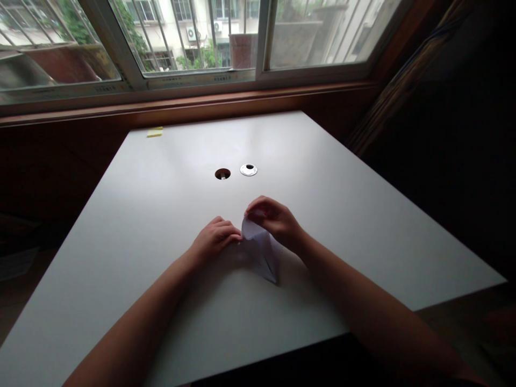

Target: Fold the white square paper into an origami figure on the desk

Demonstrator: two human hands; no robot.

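**Desk:** Biggest first?

**Operator:** I log a barred window [193, 37] on a brown wooden sill across the far side. Below it is the worktop [342, 204], wide, smooth, matt pale grey, with square corners.

**Desk:** Hands?

**Operator:** Both are at the near middle. The left hand [215, 236] is curled, fingertips closed on the left edge of the folded paper [262, 252]. The right hand [274, 217] pinches its raised upper corner.

**Desk:** The paper itself?

**Operator:** It is thin and white, creased to a wedge. It lies on the worktop between the hands, with its point towards me.

**Desk:** Smaller items?

**Operator:** A round cable hole [222, 173] sits beyond the hands, with a glossy white ring cap [249, 170] just beside it. A flat yellow note [155, 131] lies at the far left corner.
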